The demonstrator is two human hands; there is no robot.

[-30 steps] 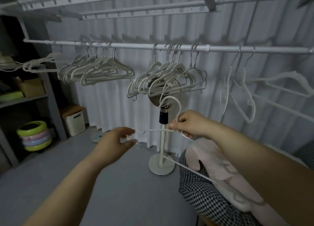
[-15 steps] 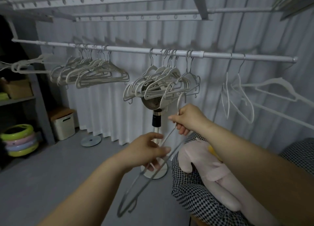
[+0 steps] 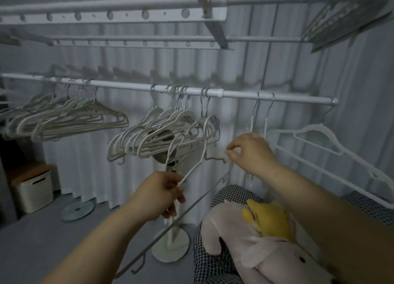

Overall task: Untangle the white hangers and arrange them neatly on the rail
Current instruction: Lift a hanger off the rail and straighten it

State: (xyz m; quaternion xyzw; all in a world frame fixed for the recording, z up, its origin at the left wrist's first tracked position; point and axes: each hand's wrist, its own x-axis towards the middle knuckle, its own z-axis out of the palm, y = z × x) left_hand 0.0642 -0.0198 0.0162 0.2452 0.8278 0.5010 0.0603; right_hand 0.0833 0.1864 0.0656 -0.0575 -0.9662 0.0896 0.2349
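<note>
White hanger [image 3: 190, 170] held in both hands below the rail [image 3: 238, 94], tilted, its long bar sloping down to the left.
The left hand [image 3: 160, 195] grips one shoulder with curled fingers. The right hand [image 3: 252, 153] pinches the other shoulder's tip between thumb and forefinger. The hook rises in front of the middle bunch of hangers [image 3: 157, 134], under the rail.
</note>
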